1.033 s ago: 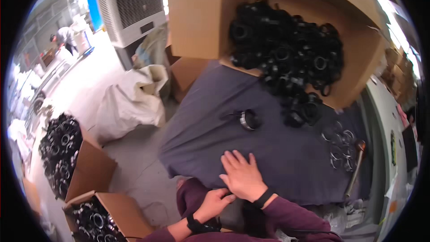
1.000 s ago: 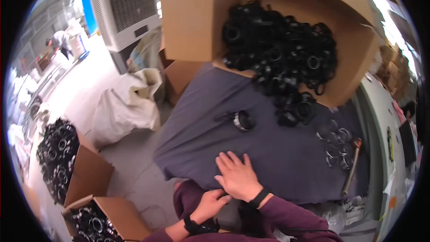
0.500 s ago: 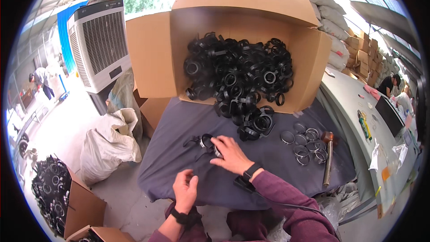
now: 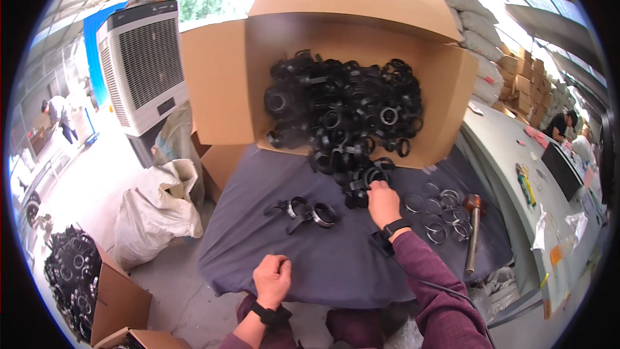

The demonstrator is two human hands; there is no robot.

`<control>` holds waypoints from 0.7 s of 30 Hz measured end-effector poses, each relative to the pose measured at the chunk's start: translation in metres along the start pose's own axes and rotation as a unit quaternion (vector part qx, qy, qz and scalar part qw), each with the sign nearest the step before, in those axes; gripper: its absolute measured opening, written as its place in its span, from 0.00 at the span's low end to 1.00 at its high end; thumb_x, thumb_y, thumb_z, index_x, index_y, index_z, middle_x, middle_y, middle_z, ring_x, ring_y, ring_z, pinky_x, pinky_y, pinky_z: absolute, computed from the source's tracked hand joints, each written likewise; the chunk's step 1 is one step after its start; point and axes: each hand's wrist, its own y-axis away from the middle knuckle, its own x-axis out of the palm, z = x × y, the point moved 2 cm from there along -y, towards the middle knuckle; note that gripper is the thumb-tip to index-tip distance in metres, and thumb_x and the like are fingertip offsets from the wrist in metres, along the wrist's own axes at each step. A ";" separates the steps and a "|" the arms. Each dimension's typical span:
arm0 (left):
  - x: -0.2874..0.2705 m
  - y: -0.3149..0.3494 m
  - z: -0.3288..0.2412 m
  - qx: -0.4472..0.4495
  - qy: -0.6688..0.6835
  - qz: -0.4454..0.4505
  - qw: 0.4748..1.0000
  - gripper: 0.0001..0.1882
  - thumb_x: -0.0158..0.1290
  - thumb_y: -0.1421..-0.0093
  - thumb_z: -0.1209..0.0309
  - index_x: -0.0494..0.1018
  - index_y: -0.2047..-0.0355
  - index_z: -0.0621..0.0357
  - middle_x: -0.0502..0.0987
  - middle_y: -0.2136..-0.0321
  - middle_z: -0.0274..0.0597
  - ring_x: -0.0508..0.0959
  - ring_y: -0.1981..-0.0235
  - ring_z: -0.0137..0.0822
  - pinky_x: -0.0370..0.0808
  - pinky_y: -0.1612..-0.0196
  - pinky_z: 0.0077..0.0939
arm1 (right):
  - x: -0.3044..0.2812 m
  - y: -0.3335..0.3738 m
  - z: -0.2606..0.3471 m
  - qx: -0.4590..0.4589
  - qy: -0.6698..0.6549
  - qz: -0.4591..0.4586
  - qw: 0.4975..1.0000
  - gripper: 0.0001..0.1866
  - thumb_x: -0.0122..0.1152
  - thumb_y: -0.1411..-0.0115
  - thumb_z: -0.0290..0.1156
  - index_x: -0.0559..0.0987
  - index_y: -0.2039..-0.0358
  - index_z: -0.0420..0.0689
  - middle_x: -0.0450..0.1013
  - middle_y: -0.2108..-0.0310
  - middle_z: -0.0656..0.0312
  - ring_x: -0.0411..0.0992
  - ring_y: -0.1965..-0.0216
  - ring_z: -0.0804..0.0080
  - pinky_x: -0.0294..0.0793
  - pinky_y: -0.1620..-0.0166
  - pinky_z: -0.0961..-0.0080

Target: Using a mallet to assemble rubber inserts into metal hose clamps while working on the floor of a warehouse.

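A big cardboard box (image 4: 232, 90) lies on its side at the back of the table, spilling a heap of black ring-shaped parts (image 4: 342, 113) onto the dark cloth (image 4: 258, 245). My right hand (image 4: 382, 201) reaches into the front edge of that heap and grips a black part. My left hand (image 4: 273, 278) rests as a loose fist on the near edge of the cloth, with nothing visible in it. Two assembled black parts with metal bands (image 4: 309, 211) lie between my hands. Both wrists wear a dark band.
Several metal rings (image 4: 442, 214) and a wooden-handled hammer (image 4: 473, 232) lie right of my right hand. A white sack (image 4: 155, 213) and boxes of black parts (image 4: 71, 284) stand on the floor at left. An air cooler (image 4: 145, 68) stands behind; people work far off.
The view has tilted up to take in the box. My right hand moved from the parts near the cloth's middle forward into the heap. My left hand shifted little.
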 end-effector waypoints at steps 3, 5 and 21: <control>-0.007 0.003 0.012 -0.002 0.038 0.014 0.999 0.08 0.55 0.49 0.76 0.75 0.67 0.61 0.75 0.72 0.44 0.76 0.74 0.38 0.72 0.70 0.26 | -0.040 0.026 0.038 -0.090 -0.062 -0.009 0.994 0.06 0.57 0.46 0.31 0.73 0.69 0.43 0.71 0.71 0.54 0.73 0.72 0.52 0.74 0.69 0.60; -0.013 0.003 -0.011 -0.069 0.094 0.053 0.992 0.17 0.55 0.47 0.73 0.72 0.57 0.62 0.74 0.61 0.48 0.76 0.64 0.42 0.74 0.64 0.28 | -0.061 0.055 0.052 -0.120 -0.157 0.023 0.980 0.06 0.59 0.47 0.29 0.73 0.69 0.44 0.70 0.71 0.54 0.73 0.72 0.53 0.73 0.69 0.61; -0.032 0.089 0.009 -0.283 0.238 0.230 0.900 0.16 0.50 0.37 0.65 0.69 0.80 0.61 0.73 0.83 0.36 0.73 0.80 0.27 0.70 0.73 0.21 | -0.040 0.032 -0.094 0.149 0.114 0.133 0.973 0.28 0.66 0.53 0.45 0.74 0.57 0.38 0.73 0.57 0.50 0.66 0.49 0.50 0.63 0.46 0.51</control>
